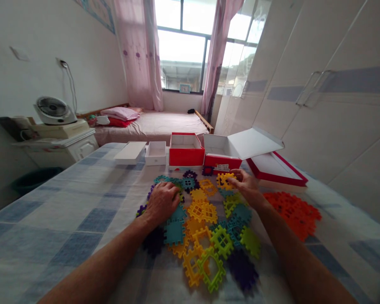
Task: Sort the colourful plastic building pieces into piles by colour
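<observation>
My right hand (246,185) pinches a yellow interlocking plastic building piece (224,181) with toothed edges, at the back right of a loose pile. My left hand (164,201) rests over the left side of the pile, its fingers curled and pressed together. Its fingertips, and anything in them, are hidden. Teal pieces (174,232) lie against that hand. Between the hands and nearer to me are yellow pieces (202,211), green pieces (222,240) and a dark purple piece (243,269). An orange-red heap of pieces (293,213) sits right of my right forearm.
Along the back stand a white lid (130,158), a small white box (156,159), a red box (186,157) and a red box with its white flap raised (222,162). A red-rimmed lid (280,174) lies at the right. A checked cloth (82,236) covers the table.
</observation>
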Demonstrator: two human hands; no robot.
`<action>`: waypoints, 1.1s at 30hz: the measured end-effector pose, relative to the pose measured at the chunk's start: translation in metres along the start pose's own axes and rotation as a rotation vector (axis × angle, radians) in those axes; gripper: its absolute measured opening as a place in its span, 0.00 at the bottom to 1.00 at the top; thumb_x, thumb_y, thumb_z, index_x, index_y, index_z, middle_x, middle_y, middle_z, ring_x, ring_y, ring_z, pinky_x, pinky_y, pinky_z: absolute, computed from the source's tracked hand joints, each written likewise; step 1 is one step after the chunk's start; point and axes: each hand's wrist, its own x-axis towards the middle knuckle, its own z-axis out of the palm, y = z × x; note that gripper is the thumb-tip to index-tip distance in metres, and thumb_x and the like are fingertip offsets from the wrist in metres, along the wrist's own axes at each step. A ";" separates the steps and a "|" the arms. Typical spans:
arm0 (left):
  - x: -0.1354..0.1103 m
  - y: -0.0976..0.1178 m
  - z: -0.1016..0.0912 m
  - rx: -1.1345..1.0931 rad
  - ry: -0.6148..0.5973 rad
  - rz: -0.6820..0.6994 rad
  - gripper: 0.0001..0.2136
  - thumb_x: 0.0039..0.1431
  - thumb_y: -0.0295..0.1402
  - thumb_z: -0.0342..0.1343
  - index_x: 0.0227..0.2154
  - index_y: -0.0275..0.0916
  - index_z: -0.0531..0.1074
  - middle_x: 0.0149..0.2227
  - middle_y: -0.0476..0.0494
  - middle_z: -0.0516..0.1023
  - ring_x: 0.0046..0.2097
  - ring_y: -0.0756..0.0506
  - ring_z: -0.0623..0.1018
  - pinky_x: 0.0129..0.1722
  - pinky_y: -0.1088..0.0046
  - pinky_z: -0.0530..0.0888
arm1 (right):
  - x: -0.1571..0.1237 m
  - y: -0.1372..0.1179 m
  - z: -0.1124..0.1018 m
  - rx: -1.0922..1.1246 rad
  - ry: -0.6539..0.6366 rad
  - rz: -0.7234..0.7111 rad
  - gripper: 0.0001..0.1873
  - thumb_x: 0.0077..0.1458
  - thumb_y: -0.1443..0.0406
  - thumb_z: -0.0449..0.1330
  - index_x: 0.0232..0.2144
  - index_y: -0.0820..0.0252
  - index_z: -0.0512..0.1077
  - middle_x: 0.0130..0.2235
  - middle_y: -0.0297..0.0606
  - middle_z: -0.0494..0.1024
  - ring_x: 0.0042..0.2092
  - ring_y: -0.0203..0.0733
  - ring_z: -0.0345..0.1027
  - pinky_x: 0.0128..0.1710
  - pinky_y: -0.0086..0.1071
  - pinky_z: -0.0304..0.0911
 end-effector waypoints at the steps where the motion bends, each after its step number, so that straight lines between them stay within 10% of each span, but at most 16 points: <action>1: 0.000 0.000 0.000 -0.001 0.003 0.000 0.09 0.56 0.28 0.50 0.34 0.38 0.76 0.36 0.41 0.76 0.41 0.42 0.73 0.44 0.63 0.68 | -0.002 -0.005 0.002 0.108 -0.066 0.012 0.20 0.48 0.56 0.58 0.42 0.61 0.65 0.35 0.38 0.74 0.35 0.39 0.68 0.35 0.32 0.62; 5: 0.000 -0.001 0.000 -0.019 0.025 0.013 0.09 0.56 0.28 0.50 0.33 0.38 0.75 0.36 0.42 0.77 0.41 0.43 0.73 0.44 0.63 0.69 | -0.010 -0.021 0.029 0.155 -0.273 -0.014 0.17 0.49 0.56 0.57 0.38 0.62 0.68 0.34 0.37 0.73 0.33 0.36 0.66 0.34 0.30 0.61; 15: -0.007 0.022 -0.015 -0.298 -0.084 0.385 0.20 0.51 0.47 0.57 0.45 0.44 0.70 0.44 0.45 0.75 0.47 0.43 0.72 0.55 0.59 0.60 | -0.011 -0.022 0.064 -0.445 -0.172 -0.090 0.14 0.50 0.62 0.55 0.39 0.61 0.67 0.38 0.42 0.75 0.40 0.41 0.67 0.41 0.32 0.60; 22: -0.012 0.023 -0.004 -0.190 -0.159 0.247 0.28 0.44 0.46 0.62 0.49 0.42 0.67 0.47 0.41 0.73 0.48 0.39 0.71 0.54 0.58 0.60 | -0.007 -0.015 0.063 -0.499 -0.303 -0.134 0.37 0.47 0.49 0.58 0.55 0.63 0.59 0.49 0.49 0.71 0.49 0.50 0.64 0.47 0.37 0.57; 33: -0.012 0.026 -0.002 -0.162 -0.179 0.202 0.21 0.48 0.44 0.60 0.45 0.42 0.68 0.41 0.44 0.75 0.44 0.41 0.73 0.55 0.57 0.59 | -0.006 -0.015 0.062 -0.328 -0.157 -0.133 0.21 0.42 0.61 0.60 0.40 0.61 0.62 0.40 0.39 0.68 0.42 0.41 0.64 0.42 0.33 0.60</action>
